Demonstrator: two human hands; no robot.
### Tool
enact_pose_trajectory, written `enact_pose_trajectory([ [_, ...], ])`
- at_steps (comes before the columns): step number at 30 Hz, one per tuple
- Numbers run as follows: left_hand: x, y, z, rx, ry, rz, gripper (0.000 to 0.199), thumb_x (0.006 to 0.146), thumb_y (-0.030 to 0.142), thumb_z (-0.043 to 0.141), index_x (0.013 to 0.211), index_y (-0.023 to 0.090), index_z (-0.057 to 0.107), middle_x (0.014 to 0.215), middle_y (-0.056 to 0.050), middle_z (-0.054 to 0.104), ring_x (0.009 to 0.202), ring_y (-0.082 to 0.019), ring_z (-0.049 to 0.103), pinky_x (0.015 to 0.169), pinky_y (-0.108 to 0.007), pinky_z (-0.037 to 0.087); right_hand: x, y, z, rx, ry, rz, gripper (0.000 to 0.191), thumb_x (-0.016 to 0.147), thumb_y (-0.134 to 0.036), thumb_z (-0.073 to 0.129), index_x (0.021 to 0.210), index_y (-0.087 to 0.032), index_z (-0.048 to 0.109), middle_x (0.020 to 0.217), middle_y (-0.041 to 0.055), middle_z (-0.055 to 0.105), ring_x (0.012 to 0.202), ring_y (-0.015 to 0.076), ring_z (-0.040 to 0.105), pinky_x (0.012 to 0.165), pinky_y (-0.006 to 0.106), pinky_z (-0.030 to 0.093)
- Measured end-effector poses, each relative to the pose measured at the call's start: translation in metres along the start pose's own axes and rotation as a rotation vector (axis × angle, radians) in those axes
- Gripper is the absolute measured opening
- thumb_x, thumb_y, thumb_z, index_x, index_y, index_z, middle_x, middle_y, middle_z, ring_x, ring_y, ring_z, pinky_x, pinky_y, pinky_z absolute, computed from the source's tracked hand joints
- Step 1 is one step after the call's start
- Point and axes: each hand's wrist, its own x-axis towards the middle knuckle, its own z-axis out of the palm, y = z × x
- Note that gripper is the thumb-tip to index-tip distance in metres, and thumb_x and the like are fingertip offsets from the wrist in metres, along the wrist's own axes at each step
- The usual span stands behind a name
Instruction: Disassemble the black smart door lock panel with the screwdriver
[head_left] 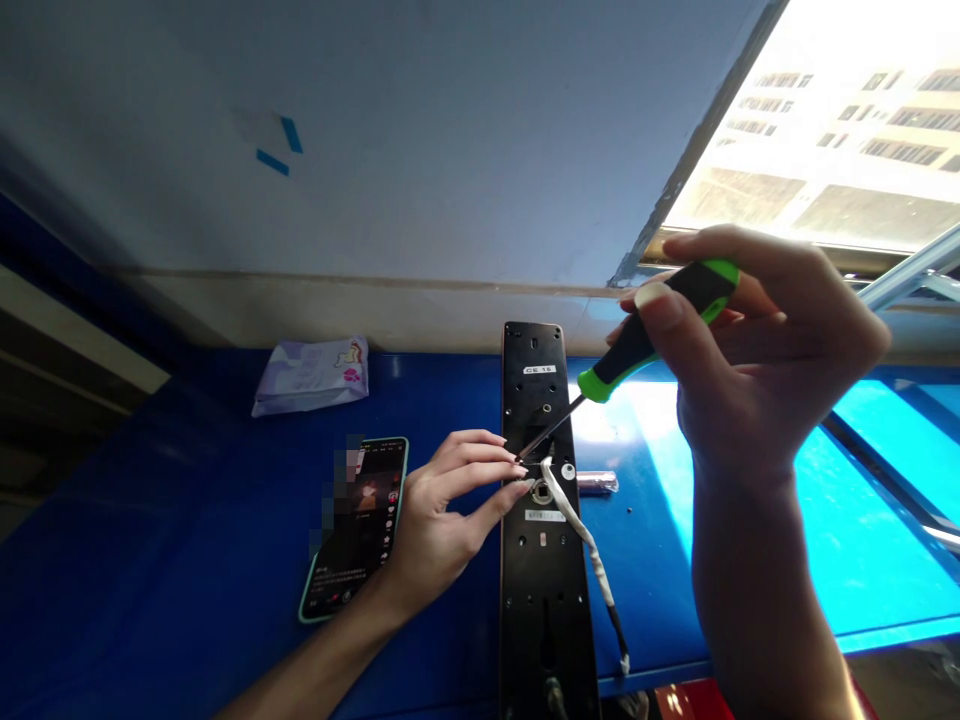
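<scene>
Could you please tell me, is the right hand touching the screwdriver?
Touching. The head view shows it plainly: the right hand grips the screwdriver, with the thumb lying against its handle.

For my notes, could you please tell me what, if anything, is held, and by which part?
The right grip holds a screwdriver by its handle; whether the left grip, at the black panel, holds anything cannot be told.
</scene>
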Motion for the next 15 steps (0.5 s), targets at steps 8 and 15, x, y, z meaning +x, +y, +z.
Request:
enact_pose_trajectory([
  [8,0.0013,-0.0001,-0.0007,0.032,0.049,-0.027,0.009,0.086,0.015,0.085,0.090,0.023,0.080,0.090,-0.001,0.081,0.091,-0.019,0.075,0.086,-0.033,0.062,0.0003,0.0018,0.0012,0.098,-0.008,0.031,0.032,0.083,-0.018,0.082,0.110,-0.034,0.080,0.090,-0.0037,0.076,0.071,0.0160,0.074,0.052,0.030,0.065],
  [15,0.0020,-0.0004,-0.0008,0.032,0.056,-0.026,0.010,0.084,0.015,0.086,0.089,0.022,0.080,0.089,-0.001,0.081,0.089,-0.017,0.074,0.084,-0.031,0.061,-0.0004,0.0001,0.0025,0.131,-0.005,0.044,0.033,0.081,-0.012,0.083,0.110,-0.028,0.081,0.091,-0.0016,0.075,0.071,0.0153,0.073,0.053,0.028,0.066],
])
